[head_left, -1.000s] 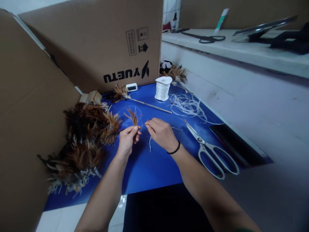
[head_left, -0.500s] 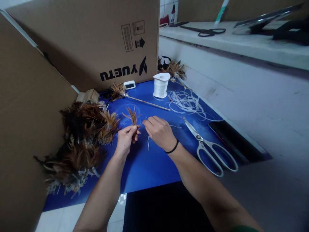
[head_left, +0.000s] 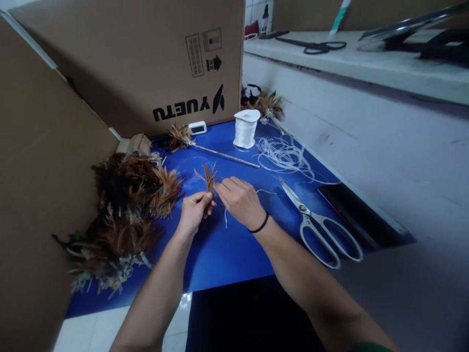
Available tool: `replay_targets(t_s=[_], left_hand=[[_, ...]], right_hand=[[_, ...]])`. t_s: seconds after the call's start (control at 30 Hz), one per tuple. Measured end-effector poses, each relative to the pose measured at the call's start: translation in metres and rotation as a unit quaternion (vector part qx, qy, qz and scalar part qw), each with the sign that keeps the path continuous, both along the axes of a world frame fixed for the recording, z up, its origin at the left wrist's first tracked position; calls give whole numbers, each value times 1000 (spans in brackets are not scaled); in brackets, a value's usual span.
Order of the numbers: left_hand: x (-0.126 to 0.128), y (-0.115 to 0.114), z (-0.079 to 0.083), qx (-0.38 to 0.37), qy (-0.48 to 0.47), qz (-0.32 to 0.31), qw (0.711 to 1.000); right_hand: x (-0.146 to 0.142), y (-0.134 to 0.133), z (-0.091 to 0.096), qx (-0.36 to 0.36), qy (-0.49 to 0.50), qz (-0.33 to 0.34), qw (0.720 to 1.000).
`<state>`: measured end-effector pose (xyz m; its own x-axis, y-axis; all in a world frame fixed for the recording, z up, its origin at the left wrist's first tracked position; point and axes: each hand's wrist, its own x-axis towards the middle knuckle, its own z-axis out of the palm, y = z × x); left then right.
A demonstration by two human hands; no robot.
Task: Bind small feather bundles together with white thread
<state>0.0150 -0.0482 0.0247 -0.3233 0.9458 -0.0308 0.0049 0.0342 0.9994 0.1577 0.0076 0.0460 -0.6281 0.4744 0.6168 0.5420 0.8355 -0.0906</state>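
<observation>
My left hand [head_left: 193, 212] pinches the base of a small bunch of brown feathers [head_left: 208, 176], held upright over the blue mat [head_left: 227, 249]. Right beside it, my right hand [head_left: 240, 200] has its fingers closed on a thin white string [head_left: 226, 217] that hangs down from the bunch. Both hands meet at the middle of the mat. A black band sits on my right wrist.
A heap of brown feathers [head_left: 128, 205] lies at the left. Large scissors [head_left: 318, 227] lie to the right, loose white string [head_left: 286, 156] and a white spool [head_left: 245, 128] behind them. A feathered stick [head_left: 205, 146] lies near a cardboard box [head_left: 146, 63]. A grey ledge [head_left: 366, 127] runs along the right.
The feather bunch and both hands have shifted slightly right and closer together; my right fingers now sit against the bunch's base. The camera view moved a little.
</observation>
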Motion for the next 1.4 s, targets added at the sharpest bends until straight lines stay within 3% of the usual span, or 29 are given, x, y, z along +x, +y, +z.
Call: replay_targets(t_s=[0.13, 0.23, 0.33, 0.4, 0.47, 0.53, 0.63, 0.73, 0.87, 1.03, 1.23, 1.4], left_hand=[[0, 0, -2, 18, 50, 26, 998], [-1, -1, -2, 35, 106, 59, 992], [-2, -3, 0, 53, 176, 85, 979], [-2, -4, 2, 63, 230, 90, 967], [-2, -6, 5, 75, 283, 92, 952], [-2, -7, 8, 89, 324, 97, 937], [-2, -7, 10, 111, 358, 112, 921], [-2, -7, 10, 135, 381, 122, 907], [0, -8, 7, 163, 409, 106, 891], [2, -7, 4, 180, 435, 98, 877], [4, -6, 2, 181, 449, 88, 871], [6, -7, 4, 170, 439, 71, 879]], right_hand=[[0, 3, -3, -80, 105, -17, 991], [4, 6, -3, -144, 205, -69, 966], [8, 9, -3, -225, 207, -115, 945], [7, 8, -4, -320, 170, -82, 928], [2, 6, -7, -428, 167, -1, 888], [-6, 2, -11, -520, 214, 72, 824], [-17, -3, -15, -598, 307, 92, 734], [-23, -7, -14, -618, 370, 76, 689], [-28, -9, -12, -644, 404, 107, 641], [-32, -9, -13, -639, 441, 101, 622], [-32, -8, -15, -616, 454, 70, 640], [-32, -6, -16, -612, 464, 71, 637]])
